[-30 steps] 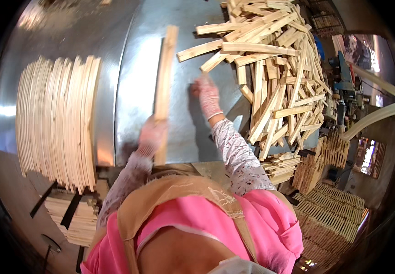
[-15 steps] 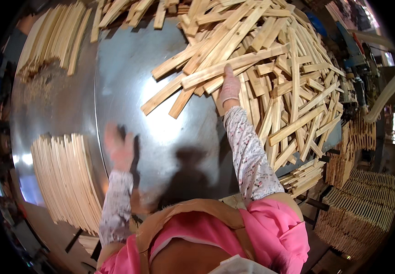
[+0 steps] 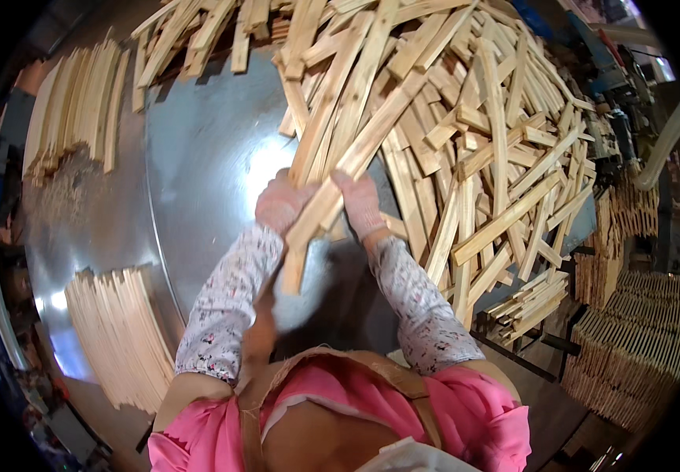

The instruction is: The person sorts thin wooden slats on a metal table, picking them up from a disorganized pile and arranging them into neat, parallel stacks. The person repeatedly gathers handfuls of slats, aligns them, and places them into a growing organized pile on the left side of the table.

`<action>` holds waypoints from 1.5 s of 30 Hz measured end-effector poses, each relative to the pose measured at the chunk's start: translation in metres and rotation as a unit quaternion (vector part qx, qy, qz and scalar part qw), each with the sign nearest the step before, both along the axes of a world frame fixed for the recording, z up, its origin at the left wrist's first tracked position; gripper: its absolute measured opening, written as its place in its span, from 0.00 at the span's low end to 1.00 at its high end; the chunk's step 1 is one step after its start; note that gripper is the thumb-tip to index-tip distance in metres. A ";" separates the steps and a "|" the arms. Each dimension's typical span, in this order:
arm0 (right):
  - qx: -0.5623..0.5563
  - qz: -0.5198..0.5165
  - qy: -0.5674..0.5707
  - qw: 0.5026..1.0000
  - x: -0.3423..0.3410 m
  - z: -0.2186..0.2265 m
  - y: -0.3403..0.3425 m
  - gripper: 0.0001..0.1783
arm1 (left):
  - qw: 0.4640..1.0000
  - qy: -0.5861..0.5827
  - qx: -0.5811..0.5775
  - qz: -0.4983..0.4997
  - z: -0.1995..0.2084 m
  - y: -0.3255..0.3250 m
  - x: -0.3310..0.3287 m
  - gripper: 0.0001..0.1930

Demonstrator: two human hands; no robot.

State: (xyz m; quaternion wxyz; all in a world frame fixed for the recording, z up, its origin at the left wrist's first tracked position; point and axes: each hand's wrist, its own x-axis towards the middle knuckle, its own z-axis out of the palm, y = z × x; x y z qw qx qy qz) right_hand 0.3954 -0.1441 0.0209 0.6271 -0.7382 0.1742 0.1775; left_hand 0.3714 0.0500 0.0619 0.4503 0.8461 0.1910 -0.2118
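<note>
Several long, pale wooden slats point(image 3: 338, 193) slant toward me over the metal tabletop, gathered between my two gloved hands. My left hand point(image 3: 281, 203) is closed round their left side near the close end. From the other side my right hand point(image 3: 361, 204) grips the same slats, its thumb on the topmost one. The fingers under the wood are hidden. Beyond and to the right, a large loose pile of slats point(image 3: 497, 149) lies in all directions, and the far ends of the held ones overlap it.
A neat row of slats point(image 3: 116, 334) lies at the near left of the metal table point(image 3: 206, 149), another row point(image 3: 77, 102) at the far left. Stacked slats point(image 3: 635, 346) stand beyond the table at the right, beside a smaller stack point(image 3: 529, 307). Machinery point(image 3: 623, 134) stands at the far right.
My left hand has come from the left over to the slats and closed on them. My right hand has drawn slats toward me, and they now point more toward my body.
</note>
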 end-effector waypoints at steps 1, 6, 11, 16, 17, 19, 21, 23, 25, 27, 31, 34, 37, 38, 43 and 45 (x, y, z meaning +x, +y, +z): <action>0.014 0.036 -0.011 0.999 -0.036 -0.001 0.001 0.31 | 1.000 0.007 -0.018 0.015 -0.024 0.011 -0.046 0.42; 0.079 0.156 0.060 0.983 -0.165 -0.038 -0.021 0.24 | 0.932 0.079 -0.317 0.158 -0.059 0.058 -0.243 0.34; -0.240 0.236 0.011 0.942 -0.182 -0.034 -0.034 0.29 | 0.950 0.048 -0.184 0.246 -0.028 0.080 -0.308 0.32; -0.100 0.183 -0.125 0.970 -0.209 0.038 0.030 0.28 | 0.941 0.035 -0.197 0.274 -0.017 0.084 -0.351 0.32; -0.087 0.197 -0.178 0.960 -0.218 0.040 0.052 0.28 | 0.928 0.050 -0.251 0.272 -0.021 0.081 -0.361 0.31; -0.278 0.325 -0.228 0.875 -0.241 0.016 0.097 0.27 | 0.879 0.056 -0.415 0.227 -0.004 0.058 -0.374 0.36; -0.213 0.312 -0.152 0.913 -0.270 0.025 0.145 0.31 | 0.878 -0.001 -0.371 0.302 -0.035 0.055 -0.402 0.36; -0.140 0.260 -0.085 0.951 -0.294 0.030 0.166 0.37 | 0.867 0.019 -0.379 0.322 -0.045 0.070 -0.419 0.36; -0.175 0.311 -0.094 0.930 -0.314 0.001 0.171 0.40 | 0.892 -0.004 -0.332 0.307 -0.038 0.085 -0.441 0.35; -0.174 0.350 -0.114 0.913 -0.336 -0.005 0.179 0.44 | 0.934 -0.108 -0.197 0.276 -0.031 0.096 -0.471 0.34; -0.252 0.422 -0.192 0.849 -0.355 -0.036 0.179 0.43 | 0.885 -0.166 -0.198 0.387 -0.034 0.107 -0.527 0.31; -0.279 0.424 -0.104 0.855 -0.383 0.033 0.215 0.43 | 0.938 -0.028 0.246 0.242 -0.022 0.138 -0.570 0.34; -0.299 0.685 -0.135 0.651 -0.425 0.012 0.254 0.46 | 0.923 -0.022 0.352 0.153 -0.028 0.151 -0.605 0.38; -0.281 0.736 -0.183 0.589 -0.444 -0.020 0.265 0.46 | 0.926 -0.006 0.358 0.123 -0.009 0.151 -0.603 0.39; -0.193 0.687 -0.068 0.697 -0.474 0.035 0.299 0.33 | 0.879 0.044 0.462 0.104 -0.052 0.169 -0.646 0.43; -0.166 0.714 -0.081 0.675 -0.421 0.078 0.281 0.34 | 0.876 0.026 0.471 0.103 -0.058 0.169 -0.647 0.41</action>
